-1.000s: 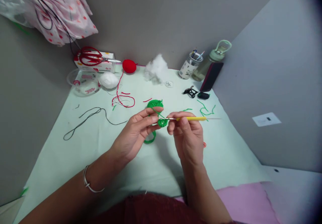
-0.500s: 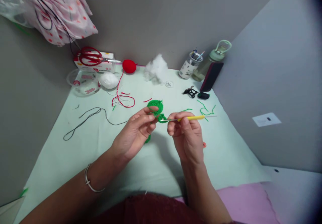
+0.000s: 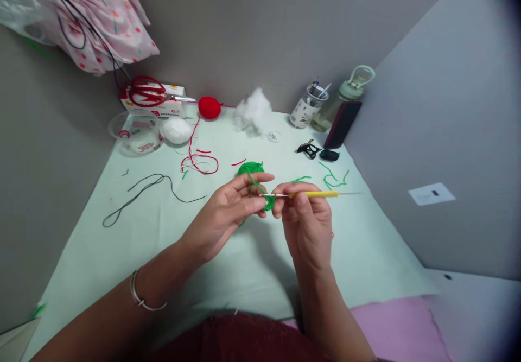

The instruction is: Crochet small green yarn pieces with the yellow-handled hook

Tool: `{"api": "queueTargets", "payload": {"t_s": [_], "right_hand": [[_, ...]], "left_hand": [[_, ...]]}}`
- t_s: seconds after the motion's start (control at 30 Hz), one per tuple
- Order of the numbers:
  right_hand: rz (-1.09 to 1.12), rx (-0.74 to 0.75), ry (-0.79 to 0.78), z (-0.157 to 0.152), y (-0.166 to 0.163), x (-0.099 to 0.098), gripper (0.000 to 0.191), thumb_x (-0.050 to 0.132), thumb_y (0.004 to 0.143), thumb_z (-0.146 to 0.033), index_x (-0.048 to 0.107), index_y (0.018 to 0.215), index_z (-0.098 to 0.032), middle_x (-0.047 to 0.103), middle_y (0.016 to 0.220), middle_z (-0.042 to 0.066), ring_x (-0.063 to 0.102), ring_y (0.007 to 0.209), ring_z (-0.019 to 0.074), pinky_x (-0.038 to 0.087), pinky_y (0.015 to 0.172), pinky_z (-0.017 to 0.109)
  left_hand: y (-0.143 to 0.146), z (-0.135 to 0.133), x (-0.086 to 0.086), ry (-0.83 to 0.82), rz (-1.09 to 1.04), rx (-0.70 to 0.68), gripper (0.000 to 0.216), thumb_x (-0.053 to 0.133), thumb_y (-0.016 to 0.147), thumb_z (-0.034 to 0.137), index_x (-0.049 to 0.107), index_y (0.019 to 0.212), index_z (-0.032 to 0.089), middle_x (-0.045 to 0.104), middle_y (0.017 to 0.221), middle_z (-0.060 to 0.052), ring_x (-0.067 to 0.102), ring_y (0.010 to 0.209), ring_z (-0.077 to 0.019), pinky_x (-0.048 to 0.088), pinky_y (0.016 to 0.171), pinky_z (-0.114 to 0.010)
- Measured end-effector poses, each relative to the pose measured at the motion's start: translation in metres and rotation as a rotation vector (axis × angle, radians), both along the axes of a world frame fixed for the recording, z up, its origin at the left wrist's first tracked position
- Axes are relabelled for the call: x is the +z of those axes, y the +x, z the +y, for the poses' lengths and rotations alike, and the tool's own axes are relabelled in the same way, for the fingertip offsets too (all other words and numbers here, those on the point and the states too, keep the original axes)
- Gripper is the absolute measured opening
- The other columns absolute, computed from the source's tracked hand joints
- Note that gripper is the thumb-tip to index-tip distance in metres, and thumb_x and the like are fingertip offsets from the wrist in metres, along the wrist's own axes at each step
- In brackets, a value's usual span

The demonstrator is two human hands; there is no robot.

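My left hand (image 3: 228, 213) pinches a small green crochet piece (image 3: 268, 203) between thumb and fingers, with green yarn running over the index finger back to a green yarn ball (image 3: 249, 169) on the table. My right hand (image 3: 305, 221) grips a yellow-handled crochet hook (image 3: 313, 194), held level, its metal tip pointing left into the green piece. Both hands hover above the pale green table cover (image 3: 228, 275), fingertips almost touching.
At the back lie a red yarn ball (image 3: 209, 107), white yarn ball (image 3: 176, 130), stuffing tuft (image 3: 254, 111), red scissors (image 3: 146, 91) on a box, a plastic bowl (image 3: 134, 131), pen jar (image 3: 305, 107), bottle (image 3: 345, 96), phone (image 3: 342, 124). A black cord (image 3: 138, 191) and yarn scraps (image 3: 331, 177) lie loose.
My left hand has shifted right and closed the green piece in against the hook; the dangling green loop below it is now mostly hidden. The hook slid slightly right.
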State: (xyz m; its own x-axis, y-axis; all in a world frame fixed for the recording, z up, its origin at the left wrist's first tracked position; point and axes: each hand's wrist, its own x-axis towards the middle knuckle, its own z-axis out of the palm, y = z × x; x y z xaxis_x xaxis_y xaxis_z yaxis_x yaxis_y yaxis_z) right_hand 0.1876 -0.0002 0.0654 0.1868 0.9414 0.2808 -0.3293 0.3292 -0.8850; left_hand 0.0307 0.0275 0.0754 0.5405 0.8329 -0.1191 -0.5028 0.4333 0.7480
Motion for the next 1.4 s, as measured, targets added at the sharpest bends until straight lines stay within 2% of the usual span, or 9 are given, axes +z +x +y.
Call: {"api": "queueTargets", "payload": {"t_s": [0.2,0.4,0.63,0.9,1.03,1.17,1.23,1.3,1.4], "right_hand": [[-0.025,-0.035,-0.016,-0.002,-0.002,0.0,0.013,0.07,0.097,-0.035,0.078,0.095,-0.025,0.079,0.091,0.002,0.068,0.063,0.0113,0.059,0.059,0.027],[0.009,-0.027,-0.001,-0.002,0.001,0.002,0.016,0.064,0.101,-0.032,0.076,0.096,-0.024,0.08,0.091,0.002,0.072,0.065,0.0118,0.061,0.06,0.025],[-0.122,-0.07,0.092,-0.005,0.003,0.003,0.02,0.056,0.106,-0.026,0.074,0.099,-0.023,0.079,0.092,0.002,0.075,0.07,0.0122,0.063,0.063,0.026],[-0.491,-0.211,0.283,-0.012,0.004,0.003,0.024,0.051,0.105,-0.016,0.073,0.111,-0.024,0.077,0.099,0.004,0.074,0.077,0.0143,0.063,0.066,0.031],[-0.827,-0.322,0.417,-0.016,0.003,-0.007,0.03,0.057,0.101,-0.01,0.073,0.12,-0.027,0.077,0.104,0.005,0.075,0.094,0.0191,0.065,0.075,0.033],[-1.106,-0.499,0.52,-0.019,-0.001,-0.015,0.039,0.071,0.092,-0.007,0.076,0.124,-0.03,0.073,0.12,0.007,0.074,0.101,0.0208,0.065,0.082,0.034],[-1.003,-0.479,0.472,-0.018,-0.002,-0.012,0.036,0.068,0.095,-0.009,0.077,0.122,-0.03,0.074,0.115,0.007,0.074,0.1,0.0212,0.065,0.08,0.036],[-0.762,-0.422,0.361,-0.014,-0.001,-0.006,0.03,0.061,0.099,-0.011,0.077,0.116,-0.03,0.075,0.102,0.005,0.073,0.089,0.0187,0.064,0.074,0.035],[-0.383,-0.305,0.206,-0.009,0.001,0.001,0.024,0.056,0.103,-0.017,0.078,0.104,-0.026,0.072,0.09,0.002,0.069,0.071,0.0141,0.06,0.063,0.031]], "left_hand": [[0.0,0.0,-0.007,0.114,0.148,0.063,0.036,0.081,0.086,0.024,0.074,0.121,0.024,0.067,0.099,-0.003,0.061,0.1,-0.0177,0.047,0.095,-0.032],[-0.002,-0.002,-0.006,0.163,0.193,0.058,0.034,0.079,0.089,0.025,0.073,0.123,0.026,0.064,0.097,-0.002,0.061,0.098,-0.0166,0.047,0.093,-0.031],[-0.003,-0.001,-0.004,0.146,0.196,0.089,0.032,0.08,0.086,0.026,0.076,0.118,0.024,0.067,0.097,-0.003,0.059,0.093,-0.0161,0.047,0.088,-0.03],[-0.002,-0.001,-0.007,0.189,0.226,0.144,0.029,0.08,0.088,0.025,0.077,0.117,0.026,0.064,0.089,0.0,0.059,0.087,-0.0134,0.049,0.083,-0.027],[0.001,-0.003,-0.006,0.174,0.182,0.17,0.035,0.083,0.085,0.022,0.075,0.119,0.026,0.062,0.087,0.002,0.06,0.086,-0.0116,0.05,0.081,-0.024],[0.004,-0.004,-0.002,0.004,0.044,0.101,0.044,0.084,0.084,0.022,0.071,0.125,0.023,0.067,0.088,0.001,0.062,0.081,-0.011,0.051,0.078,-0.023],[0.004,-0.003,-0.001,-0.129,-0.013,0.034,0.041,0.084,0.084,0.023,0.072,0.124,0.019,0.068,0.089,-0.001,0.062,0.078,-0.0101,0.051,0.076,-0.023],[0.002,0.0,0.0,-0.204,-0.039,0.011,0.038,0.083,0.084,0.022,0.075,0.121,0.016,0.067,0.089,-0.001,0.06,0.074,-0.0083,0.05,0.074,-0.021],[0.0,0.002,0.0,-0.173,-0.013,0.039,0.038,0.083,0.083,0.021,0.077,0.12,0.017,0.064,0.087,0.0,0.057,0.073,-0.0075,0.047,0.072,-0.021]]}}
